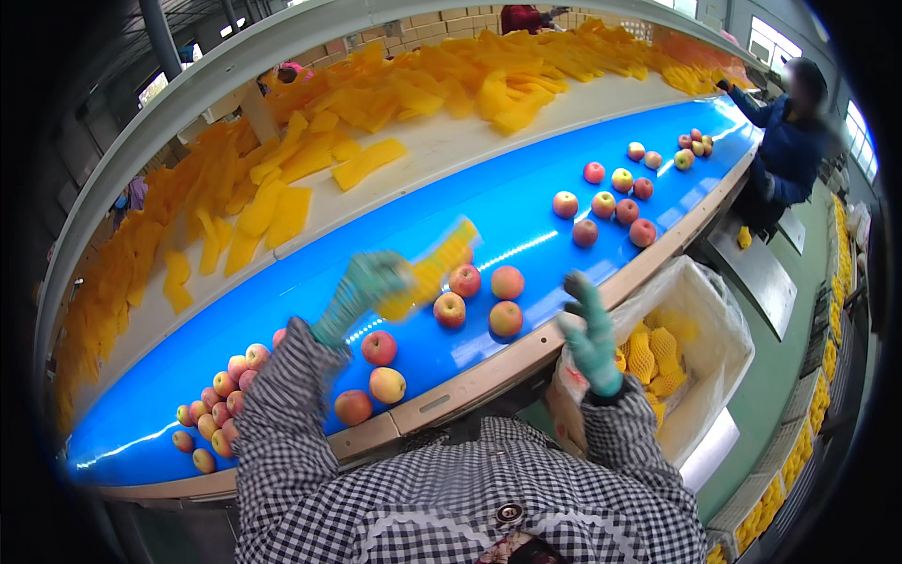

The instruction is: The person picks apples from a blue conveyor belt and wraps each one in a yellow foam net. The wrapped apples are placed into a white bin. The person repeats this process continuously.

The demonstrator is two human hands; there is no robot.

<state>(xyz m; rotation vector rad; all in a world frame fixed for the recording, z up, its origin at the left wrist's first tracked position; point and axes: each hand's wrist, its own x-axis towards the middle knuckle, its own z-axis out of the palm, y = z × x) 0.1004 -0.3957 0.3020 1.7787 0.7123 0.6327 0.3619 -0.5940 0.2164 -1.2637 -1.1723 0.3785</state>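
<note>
My left hand (372, 285), in a teal work glove, is over the blue conveyor belt (394, 233). It grips a yellow foam net sleeve (431, 273), blurred by motion. An apple (462, 255) is partly hidden behind the sleeve's far end. Just right of it lie several red-and-yellow apples, one (465, 280) nearest the sleeve. My right hand (590, 338), gloved too, hangs with fingers apart by the belt's near edge, with nothing visible in it. Beside it stands a carton with a clear plastic liner (733, 345), holding apples in yellow net sleeves (643, 358).
A pale shelf (394, 166) behind the belt bears a long heap of yellow foam sleeves (423, 84). More apples lie in clusters at the belt's left (225, 384) and right (604, 204). A co-worker (793, 141) stands at the far right. Trays of yellow-wrapped fruit (768, 504) line the floor.
</note>
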